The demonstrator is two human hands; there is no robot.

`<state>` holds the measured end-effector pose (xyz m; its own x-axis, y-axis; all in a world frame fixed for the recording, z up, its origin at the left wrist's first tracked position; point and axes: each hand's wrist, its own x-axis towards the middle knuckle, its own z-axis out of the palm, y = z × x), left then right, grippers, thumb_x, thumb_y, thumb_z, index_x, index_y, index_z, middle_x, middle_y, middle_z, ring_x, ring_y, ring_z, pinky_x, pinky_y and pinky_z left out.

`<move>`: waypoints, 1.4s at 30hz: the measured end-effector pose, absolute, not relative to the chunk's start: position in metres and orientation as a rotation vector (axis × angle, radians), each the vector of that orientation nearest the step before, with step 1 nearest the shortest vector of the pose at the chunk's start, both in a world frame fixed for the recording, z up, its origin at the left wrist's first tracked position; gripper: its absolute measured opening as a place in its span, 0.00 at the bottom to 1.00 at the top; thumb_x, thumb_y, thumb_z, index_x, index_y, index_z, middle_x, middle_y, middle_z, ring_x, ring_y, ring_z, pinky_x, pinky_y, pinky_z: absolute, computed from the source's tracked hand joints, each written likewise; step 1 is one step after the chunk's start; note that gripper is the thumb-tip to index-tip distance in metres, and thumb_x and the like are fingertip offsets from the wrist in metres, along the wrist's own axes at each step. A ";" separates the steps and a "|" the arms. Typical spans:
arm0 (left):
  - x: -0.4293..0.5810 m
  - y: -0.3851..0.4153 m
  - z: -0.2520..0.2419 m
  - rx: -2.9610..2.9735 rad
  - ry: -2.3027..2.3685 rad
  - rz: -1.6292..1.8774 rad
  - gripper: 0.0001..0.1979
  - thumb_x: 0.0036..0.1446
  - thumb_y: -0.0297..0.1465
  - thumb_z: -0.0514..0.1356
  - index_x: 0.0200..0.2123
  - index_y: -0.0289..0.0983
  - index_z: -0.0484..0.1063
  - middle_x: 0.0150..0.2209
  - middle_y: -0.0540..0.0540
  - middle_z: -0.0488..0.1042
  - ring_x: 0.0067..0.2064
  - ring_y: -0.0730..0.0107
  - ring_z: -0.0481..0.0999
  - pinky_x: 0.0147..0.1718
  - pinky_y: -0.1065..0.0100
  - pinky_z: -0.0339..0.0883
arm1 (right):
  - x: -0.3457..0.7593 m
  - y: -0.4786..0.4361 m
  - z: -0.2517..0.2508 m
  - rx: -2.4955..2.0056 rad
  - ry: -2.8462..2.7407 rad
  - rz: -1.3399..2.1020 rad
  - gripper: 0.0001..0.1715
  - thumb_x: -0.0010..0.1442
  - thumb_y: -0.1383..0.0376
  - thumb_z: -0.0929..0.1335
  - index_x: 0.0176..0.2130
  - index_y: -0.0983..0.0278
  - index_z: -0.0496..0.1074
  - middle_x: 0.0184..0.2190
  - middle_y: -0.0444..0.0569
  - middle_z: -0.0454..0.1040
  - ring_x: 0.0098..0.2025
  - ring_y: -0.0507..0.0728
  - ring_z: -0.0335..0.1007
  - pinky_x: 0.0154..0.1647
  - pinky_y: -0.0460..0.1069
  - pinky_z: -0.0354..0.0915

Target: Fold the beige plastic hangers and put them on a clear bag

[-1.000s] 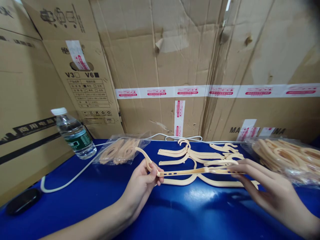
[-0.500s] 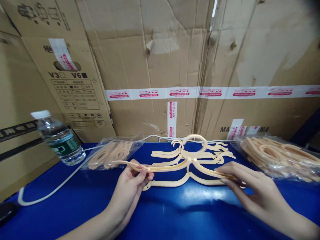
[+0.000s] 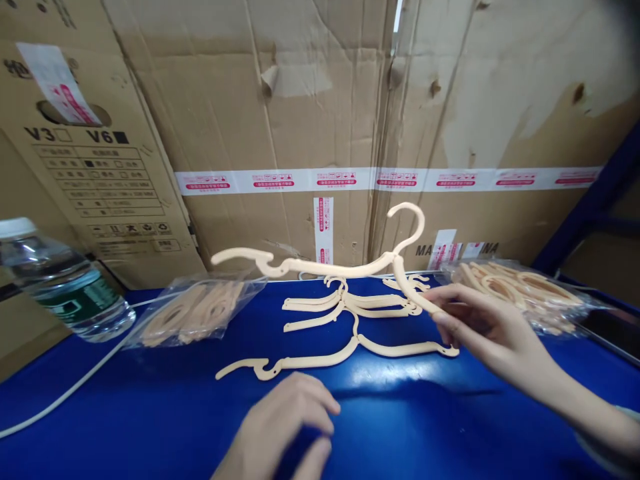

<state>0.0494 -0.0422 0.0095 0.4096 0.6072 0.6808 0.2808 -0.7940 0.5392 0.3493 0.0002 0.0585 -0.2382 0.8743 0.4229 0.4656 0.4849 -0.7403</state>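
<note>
A cream plastic folding hanger (image 3: 345, 267) is raised above the table, its hook up and its left arm swung out. Thumb and fingers of my right hand (image 3: 493, 327) close on its right arm, hiding that end. Below it, another folding hanger (image 3: 320, 360) lies on the blue surface with its left end extended. My left hand (image 3: 287, 427) is nearest to that one, holding nothing, its fingers loosely bent and apart from the thumb. Behind lie several more folded hangers (image 3: 320, 305), partly overlapping.
Clear bags of cream hanger parts lie at left (image 3: 193, 310) and right (image 3: 520, 293). A water bottle (image 3: 65, 290) leans at far left beside a white cable (image 3: 70, 380). Cardboard (image 3: 280, 133) walls the back of the blue table (image 3: 165, 413). A dark flat object (image 3: 615, 333) lies far right.
My left hand has let go of the hanger and moved down toward me. My right hand has lifted the hanger higher, its hook now upright. The view has shifted right.
</note>
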 end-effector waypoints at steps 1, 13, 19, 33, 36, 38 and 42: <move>0.052 -0.045 0.004 2.592 0.663 1.385 0.08 0.58 0.22 0.56 0.33 0.39 0.73 0.36 0.48 0.80 0.40 0.67 0.79 0.44 0.69 0.72 | 0.349 0.001 0.059 -1.126 -1.908 0.642 0.12 0.64 0.58 0.65 0.45 0.62 0.68 0.26 0.44 0.71 0.22 0.51 0.64 0.21 0.45 0.64; 0.039 -0.043 -0.020 3.280 0.824 0.871 0.14 0.62 0.32 0.53 0.48 0.35 0.73 0.53 0.40 0.75 0.52 0.55 0.75 0.54 0.57 0.66 | 0.340 -0.005 0.054 -1.258 -2.448 0.670 0.04 0.59 0.70 0.65 0.33 0.63 0.70 0.31 0.45 0.74 0.32 0.52 0.69 0.31 0.45 0.64; 0.034 -0.043 -0.030 3.155 0.836 0.831 0.19 0.62 0.35 0.56 0.54 0.38 0.70 0.55 0.40 0.73 0.55 0.52 0.73 0.55 0.57 0.65 | 0.343 -0.001 0.051 -1.242 -2.638 0.479 0.09 0.53 0.75 0.68 0.33 0.62 0.69 0.33 0.44 0.72 0.36 0.53 0.69 0.35 0.45 0.62; 0.033 -0.035 -0.019 3.278 0.976 0.624 0.30 0.59 0.47 0.56 0.60 0.38 0.65 0.60 0.38 0.67 0.59 0.46 0.67 0.53 0.54 0.64 | 0.349 0.004 0.048 -1.429 -2.639 0.211 0.05 0.56 0.71 0.68 0.35 0.62 0.69 0.27 0.44 0.72 0.28 0.53 0.68 0.27 0.45 0.57; 0.036 -0.037 -0.003 3.238 1.081 0.559 0.28 0.58 0.40 0.59 0.60 0.35 0.65 0.60 0.37 0.67 0.59 0.47 0.67 0.54 0.54 0.65 | 0.350 0.004 0.049 -1.423 -2.635 0.196 0.08 0.57 0.67 0.69 0.39 0.61 0.70 0.26 0.43 0.72 0.27 0.53 0.69 0.26 0.45 0.57; 0.038 -0.038 0.006 3.186 1.131 0.566 0.27 0.58 0.33 0.58 0.60 0.34 0.64 0.61 0.38 0.67 0.60 0.49 0.67 0.55 0.54 0.65 | 0.350 0.005 0.050 -1.426 -2.636 0.159 0.12 0.57 0.65 0.70 0.43 0.61 0.70 0.26 0.43 0.72 0.26 0.53 0.69 0.26 0.45 0.56; 0.039 -0.037 0.013 3.172 1.155 0.581 0.25 0.59 0.30 0.56 0.60 0.34 0.64 0.61 0.39 0.67 0.59 0.51 0.68 0.54 0.55 0.66 | 0.348 0.007 0.051 -1.449 -2.651 0.150 0.09 0.56 0.66 0.70 0.40 0.61 0.71 0.26 0.44 0.73 0.25 0.53 0.70 0.26 0.45 0.56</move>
<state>0.0386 -0.0372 0.0132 0.7207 0.5646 0.4024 0.6597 -0.7370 -0.1474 0.3478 0.0065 0.0509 -0.5356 0.8427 0.0548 0.8312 0.5375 -0.1423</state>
